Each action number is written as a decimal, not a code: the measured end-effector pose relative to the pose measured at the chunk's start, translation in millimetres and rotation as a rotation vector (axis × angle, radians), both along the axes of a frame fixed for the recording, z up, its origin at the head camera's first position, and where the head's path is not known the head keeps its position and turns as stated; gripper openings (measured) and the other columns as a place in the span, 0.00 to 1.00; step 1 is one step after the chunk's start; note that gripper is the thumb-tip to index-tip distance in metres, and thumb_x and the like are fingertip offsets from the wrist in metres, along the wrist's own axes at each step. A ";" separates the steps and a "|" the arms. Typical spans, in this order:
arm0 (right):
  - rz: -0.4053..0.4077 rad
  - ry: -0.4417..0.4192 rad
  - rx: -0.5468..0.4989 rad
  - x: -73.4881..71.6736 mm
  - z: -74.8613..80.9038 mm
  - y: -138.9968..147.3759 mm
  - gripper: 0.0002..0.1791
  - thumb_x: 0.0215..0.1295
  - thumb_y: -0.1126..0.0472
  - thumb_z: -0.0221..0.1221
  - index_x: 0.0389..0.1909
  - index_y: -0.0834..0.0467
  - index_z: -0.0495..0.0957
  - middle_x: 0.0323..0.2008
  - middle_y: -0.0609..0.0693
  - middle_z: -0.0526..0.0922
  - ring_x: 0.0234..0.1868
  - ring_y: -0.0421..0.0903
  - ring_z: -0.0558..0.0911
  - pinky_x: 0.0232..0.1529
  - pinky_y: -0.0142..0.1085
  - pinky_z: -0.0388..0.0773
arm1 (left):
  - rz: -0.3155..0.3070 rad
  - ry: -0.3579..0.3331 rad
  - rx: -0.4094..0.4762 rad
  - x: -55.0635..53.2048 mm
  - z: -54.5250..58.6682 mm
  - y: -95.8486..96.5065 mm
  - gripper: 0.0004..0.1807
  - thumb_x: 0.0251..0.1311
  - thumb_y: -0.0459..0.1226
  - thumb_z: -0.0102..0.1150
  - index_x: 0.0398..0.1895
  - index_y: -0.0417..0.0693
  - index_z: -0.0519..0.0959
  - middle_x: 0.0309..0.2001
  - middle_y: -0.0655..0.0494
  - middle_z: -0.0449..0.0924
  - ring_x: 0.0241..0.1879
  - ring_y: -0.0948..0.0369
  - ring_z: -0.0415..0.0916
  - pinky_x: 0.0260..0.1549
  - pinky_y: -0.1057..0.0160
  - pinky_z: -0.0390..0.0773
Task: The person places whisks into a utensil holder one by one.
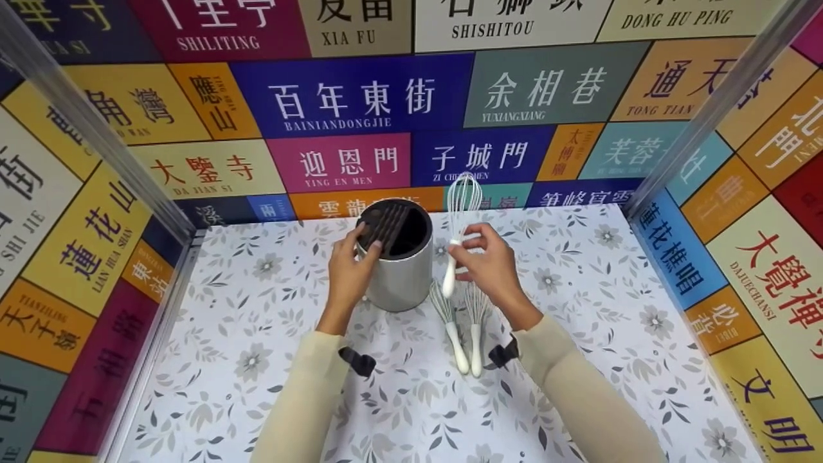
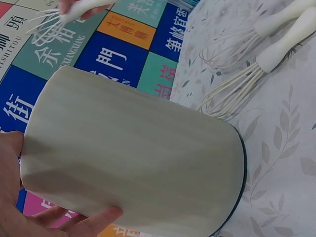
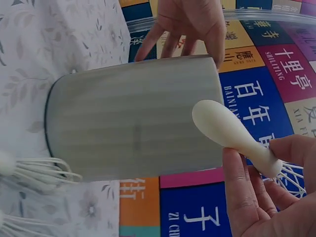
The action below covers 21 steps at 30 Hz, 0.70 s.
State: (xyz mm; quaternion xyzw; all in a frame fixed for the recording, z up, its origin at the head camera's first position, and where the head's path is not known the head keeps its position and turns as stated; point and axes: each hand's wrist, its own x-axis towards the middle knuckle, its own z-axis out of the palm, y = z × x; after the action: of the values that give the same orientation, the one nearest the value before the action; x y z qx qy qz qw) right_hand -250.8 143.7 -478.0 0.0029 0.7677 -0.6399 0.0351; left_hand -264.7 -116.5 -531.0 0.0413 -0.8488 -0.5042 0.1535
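Nearest the viewer, on the near side of the utensil holder (image 1: 400, 283), two arms in beige sleeves (image 1: 299, 399) reach inward, one to its near left and one to its near right, each with a black strap (image 1: 358, 362) at the wrist. Two balloon whisks (image 1: 476, 350) with white handles lie side by side to the near right of the holder, wires toward its base and handles toward the viewer. The holder, a grey cylinder, stands upright on a white tabletop (image 1: 251, 411) patterned with grey leaves and flowers; its black top insert (image 1: 389, 225) has narrow slots at left and one wider compartment at right. Left hand (image 1: 350, 273): spread against the left side of the holder, thumb at the rim. Right hand (image 1: 488, 260): just to the right of the holder, pinching the handle of a third whisk (image 1: 451, 276) between thumb and fingers close to the wires. This whisk is apart from the holder, wires upward and handle end downward. Beyond the holder rises a back wall (image 1: 352, 125) of coloured name panels, among them a blue one lettered BAINIANDONGJIE.
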 end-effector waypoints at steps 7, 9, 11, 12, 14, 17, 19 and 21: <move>-0.010 0.071 -0.023 -14.9 26.3 -25.6 0.22 0.62 0.57 0.69 0.55 0.54 0.73 0.46 0.56 0.86 0.37 0.51 0.89 0.36 0.47 0.87 | 0.003 0.007 0.002 -0.8 -0.4 -0.9 0.31 0.64 0.47 0.65 0.69 0.51 0.76 0.59 0.38 0.77 0.57 0.46 0.75 0.59 0.48 0.73; -0.011 0.103 -0.017 -18.2 32.6 -32.2 0.23 0.61 0.57 0.69 0.55 0.54 0.73 0.46 0.56 0.86 0.38 0.50 0.89 0.35 0.47 0.87 | 0.006 0.007 0.000 -0.9 0.1 -0.9 0.31 0.64 0.47 0.65 0.69 0.51 0.76 0.58 0.38 0.77 0.57 0.46 0.75 0.59 0.47 0.73; -0.009 0.138 -0.009 -21.0 37.8 -37.9 0.22 0.62 0.57 0.69 0.54 0.54 0.74 0.45 0.55 0.86 0.39 0.49 0.89 0.35 0.47 0.87 | 0.007 0.003 -0.001 -0.6 0.6 -0.6 0.31 0.64 0.48 0.65 0.69 0.51 0.76 0.58 0.38 0.77 0.57 0.46 0.76 0.59 0.47 0.73; -0.008 0.157 -0.008 -22.3 39.9 -40.7 0.22 0.62 0.57 0.69 0.54 0.54 0.74 0.45 0.55 0.87 0.39 0.49 0.89 0.34 0.46 0.87 | 0.006 0.001 -0.001 -0.4 0.7 -0.5 0.31 0.64 0.48 0.65 0.70 0.52 0.76 0.58 0.38 0.77 0.57 0.46 0.76 0.59 0.47 0.73; -0.006 0.199 -0.002 -25.4 43.0 -45.7 0.22 0.62 0.56 0.69 0.53 0.54 0.74 0.44 0.55 0.87 0.39 0.49 0.89 0.35 0.47 0.87 | 0.005 -0.002 -0.004 -0.2 0.4 -0.4 0.31 0.64 0.48 0.65 0.70 0.52 0.75 0.57 0.37 0.77 0.56 0.45 0.76 0.58 0.46 0.73; -0.003 0.259 0.009 -29.2 46.3 -52.9 0.22 0.62 0.56 0.69 0.54 0.56 0.74 0.43 0.54 0.87 0.40 0.49 0.89 0.35 0.47 0.87 | 0.005 -0.004 -0.008 0.5 0.2 -0.3 0.31 0.64 0.48 0.64 0.70 0.53 0.75 0.57 0.37 0.76 0.55 0.45 0.76 0.57 0.46 0.73; -0.003 0.286 0.028 -31.3 47.2 -57.3 0.22 0.63 0.54 0.68 0.55 0.55 0.74 0.43 0.53 0.87 0.40 0.48 0.89 0.34 0.45 0.87 | 0.006 -0.004 -0.009 0.9 0.3 -0.1 0.31 0.65 0.48 0.64 0.70 0.53 0.75 0.57 0.37 0.76 0.55 0.45 0.76 0.57 0.45 0.73; -0.004 0.303 0.044 -33.5 47.1 -61.6 0.23 0.63 0.54 0.68 0.55 0.55 0.74 0.44 0.52 0.87 0.41 0.47 0.89 0.34 0.41 0.87 | 0.006 -0.004 -0.007 1.2 0.8 0.0 0.31 0.65 0.47 0.64 0.70 0.53 0.75 0.58 0.38 0.76 0.55 0.45 0.76 0.58 0.45 0.73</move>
State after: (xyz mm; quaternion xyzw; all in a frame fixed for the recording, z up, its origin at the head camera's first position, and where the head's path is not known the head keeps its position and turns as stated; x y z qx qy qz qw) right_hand -284.4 82.1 -430.8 -0.0914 0.7779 -0.6162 -0.0826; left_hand -263.5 -116.5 -530.2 0.0444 -0.8508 -0.5008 0.1532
